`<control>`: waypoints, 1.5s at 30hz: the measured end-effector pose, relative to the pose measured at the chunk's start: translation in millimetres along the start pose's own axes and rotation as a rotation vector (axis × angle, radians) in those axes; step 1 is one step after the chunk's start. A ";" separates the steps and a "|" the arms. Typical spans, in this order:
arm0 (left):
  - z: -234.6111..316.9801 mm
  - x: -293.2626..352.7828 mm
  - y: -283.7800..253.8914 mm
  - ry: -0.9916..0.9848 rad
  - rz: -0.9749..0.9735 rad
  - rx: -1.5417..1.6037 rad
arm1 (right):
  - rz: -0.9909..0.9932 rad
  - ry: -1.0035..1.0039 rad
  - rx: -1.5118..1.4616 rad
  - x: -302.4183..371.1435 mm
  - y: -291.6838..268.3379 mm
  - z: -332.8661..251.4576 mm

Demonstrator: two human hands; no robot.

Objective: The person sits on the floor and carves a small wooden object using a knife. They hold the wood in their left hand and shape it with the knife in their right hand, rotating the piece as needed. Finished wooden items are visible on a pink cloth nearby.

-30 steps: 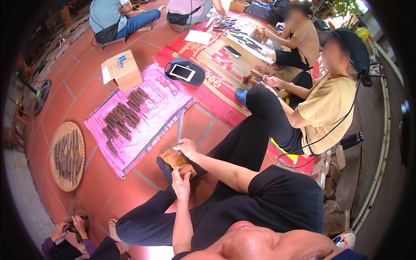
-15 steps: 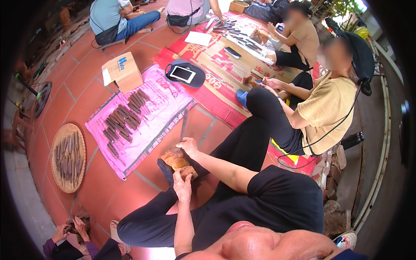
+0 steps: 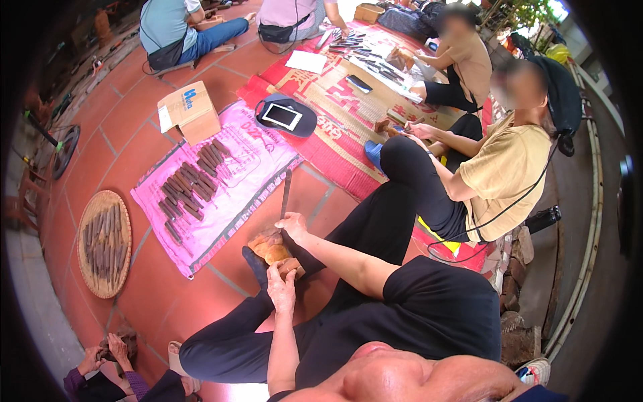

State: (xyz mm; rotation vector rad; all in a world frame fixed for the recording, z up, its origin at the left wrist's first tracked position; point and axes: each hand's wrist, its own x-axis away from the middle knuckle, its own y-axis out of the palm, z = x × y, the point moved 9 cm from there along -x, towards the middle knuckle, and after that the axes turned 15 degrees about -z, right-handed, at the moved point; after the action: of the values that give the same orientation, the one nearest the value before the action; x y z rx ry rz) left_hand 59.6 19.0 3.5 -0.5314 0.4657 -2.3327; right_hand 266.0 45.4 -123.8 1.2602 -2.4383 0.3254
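Observation:
My right hand (image 3: pixel 293 226) is closed on one end of a long, thin, dark flat tool (image 3: pixel 287 191). The tool points away from me over the tiles; whether it is a file or a blade I cannot tell. Fingers of my left hand (image 3: pixel 281 287) close on a small brown block (image 3: pixel 291 267) in front of my bent legs. Against that block lies a glossy tan-brown rounded piece (image 3: pixel 268 246), directly below my right hand and beside my dark-covered foot (image 3: pixel 254 263). Where the piece and the block meet is partly hidden by my fingers.
Dark brown sticks (image 3: pixel 191 184) lie on a pink sheet (image 3: pixel 214 231) ahead. More fill a round woven tray (image 3: pixel 84 268) at left. A cardboard box (image 3: pixel 194 117) and a cap (image 3: pixel 305 124) bearing a phone stand beyond. A co-worker (image 3: pixel 509 154) sits close on my right; others sit around.
The long flat tool has tilted slightly and now looks darker and more upright. My right hand has shifted only a little; my left hand stays on the block.

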 end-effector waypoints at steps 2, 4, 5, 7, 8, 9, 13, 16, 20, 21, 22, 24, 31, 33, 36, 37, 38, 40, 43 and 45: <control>-3.5 1.6 -2.9 0.008 0.009 -0.008 | -0.043 -0.017 0.053 4.4 13.5 -5.1; -4.0 0.6 -5.2 0.046 0.023 -0.028 | -0.042 -0.026 0.247 7.9 21.3 -9.4; -4.7 0.5 -4.5 0.037 0.018 -0.024 | -0.043 -0.061 0.197 10.5 25.6 -8.6; -5.2 0.4 -2.7 0.020 0.013 -0.015 | -0.045 -0.077 0.103 10.6 27.1 -6.6; -6.7 1.0 -3.0 0.010 0.018 -0.016 | -0.047 -0.059 0.059 8.3 22.3 -5.3; -8.8 1.8 -3.0 0.001 0.023 -0.018 | -0.049 -0.041 0.015 6.2 17.1 -4.1; -3.9 1.7 -3.0 0.001 0.007 -0.003 | -0.044 -0.020 -0.057 -0.7 11.8 -0.5; -5.2 0.6 -3.4 0.007 0.006 -0.017 | -0.102 -0.054 0.054 7.0 26.9 -9.3; -5.6 2.1 -5.4 -0.030 0.003 -0.004 | -0.086 -0.060 0.156 17.2 23.6 -20.0; -6.0 2.4 -6.5 -0.032 0.011 -0.006 | -0.015 -0.058 0.183 16.7 15.2 -22.1; -4.8 2.1 -5.6 -0.028 0.011 -0.006 | -0.041 0.021 0.032 12.9 10.7 -11.5; 1.1 -0.6 0.3 -0.001 -0.007 -0.003 | 0.008 -0.017 0.067 -3.6 -13.6 6.7; -5.6 -0.1 -1.6 0.018 0.014 -0.025 | -0.098 -0.359 -0.185 24.3 9.3 -55.0; -6.0 0.6 -2.6 0.015 0.013 -0.027 | -0.145 -0.444 -0.308 39.1 15.1 -74.7; -5.3 1.4 -3.8 -0.017 0.015 -0.015 | -0.230 -0.411 -0.349 47.3 23.6 -90.1; -5.7 2.1 -5.7 -0.035 0.022 -0.012 | -0.269 -0.392 -0.407 49.4 29.8 -94.5; -4.8 1.9 -5.8 -0.037 0.019 -0.018 | -0.294 -0.368 -0.411 52.2 32.4 -99.4; -3.1 1.7 -5.4 -0.044 0.013 -0.030 | -0.345 -0.318 -0.418 56.1 35.6 -108.1; -8.7 -0.9 -2.0 -0.029 -0.008 -0.022 | -0.331 -0.363 -0.410 49.8 33.0 -101.9; -8.0 -0.4 -1.7 -0.025 -0.006 -0.015 | -0.321 -0.344 -0.436 45.8 28.3 -90.9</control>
State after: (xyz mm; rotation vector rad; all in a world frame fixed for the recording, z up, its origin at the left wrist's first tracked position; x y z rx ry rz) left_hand 54.9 21.9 -2.7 -0.5689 0.4704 -2.3279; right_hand 238.8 61.6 -23.1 1.5585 -2.3268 -0.5214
